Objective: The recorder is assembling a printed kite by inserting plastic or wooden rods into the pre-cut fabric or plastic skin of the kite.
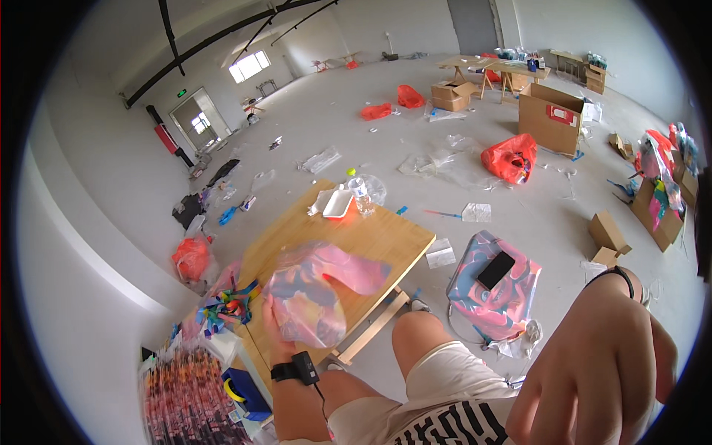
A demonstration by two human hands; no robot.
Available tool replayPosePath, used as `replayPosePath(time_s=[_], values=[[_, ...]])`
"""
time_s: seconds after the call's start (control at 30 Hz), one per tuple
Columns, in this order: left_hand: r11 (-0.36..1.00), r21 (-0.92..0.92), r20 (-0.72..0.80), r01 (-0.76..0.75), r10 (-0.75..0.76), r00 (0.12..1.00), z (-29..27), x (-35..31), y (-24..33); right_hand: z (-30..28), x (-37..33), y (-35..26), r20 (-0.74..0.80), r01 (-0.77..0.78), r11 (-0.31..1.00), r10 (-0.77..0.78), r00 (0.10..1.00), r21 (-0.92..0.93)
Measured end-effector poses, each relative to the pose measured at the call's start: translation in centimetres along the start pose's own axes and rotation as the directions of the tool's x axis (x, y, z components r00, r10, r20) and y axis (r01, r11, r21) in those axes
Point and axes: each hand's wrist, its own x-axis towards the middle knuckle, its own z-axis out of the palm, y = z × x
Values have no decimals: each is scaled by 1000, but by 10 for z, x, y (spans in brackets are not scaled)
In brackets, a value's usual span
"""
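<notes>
My left hand [274, 320], with a black strap and small device at the wrist, grips the edge of a thin pink and blue patterned plastic bag [308, 297]. The bag is puffed out and blurred by motion above the wooden table [393, 233], and one end trails to the right. Large and close at the lower right is my right hand [593, 363], back side up, with a dark band at its wrist. Its fingers are bent downward and close together. The fingertips are partly hidden, so whatever they hold, if anything, cannot be made out.
A white tray [338, 203] and clear bottle [361, 196] stand at the table's far end. Colourful straps [226, 308], stacked patterned packs [189, 393] and a blue tape dispenser [245, 393] lie left. A phone [496, 270] rests on a patterned stool [475, 297]; boxes [549, 119] stand beyond.
</notes>
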Motion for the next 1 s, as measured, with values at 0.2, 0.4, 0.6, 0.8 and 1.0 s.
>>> replayPosePath(time_s=[0.2, 0.4, 0.6, 0.8, 1.0], values=[[994, 66, 125, -83, 74, 989, 27, -66, 35, -16, -37, 29, -35, -272, 962, 272, 962, 3], [620, 251, 754, -743, 356, 552, 31, -157, 40, -47, -125, 171, -593, -612, 756, 608, 527, 231], [386, 373, 926, -844, -93, 366, 65, -225, 53, -49, -119, 238, -836, -291, 896, 425, 348, 334], [538, 213, 977, -816, -97, 191, 54, -222, 33, -86, -168, 264, -909, -240, 900, 400, 120, 365], [840, 447, 894, -308, -407, 187, 8, -227, 32, -85, -126, 252, -885, -115, 941, 339, 318, 319]])
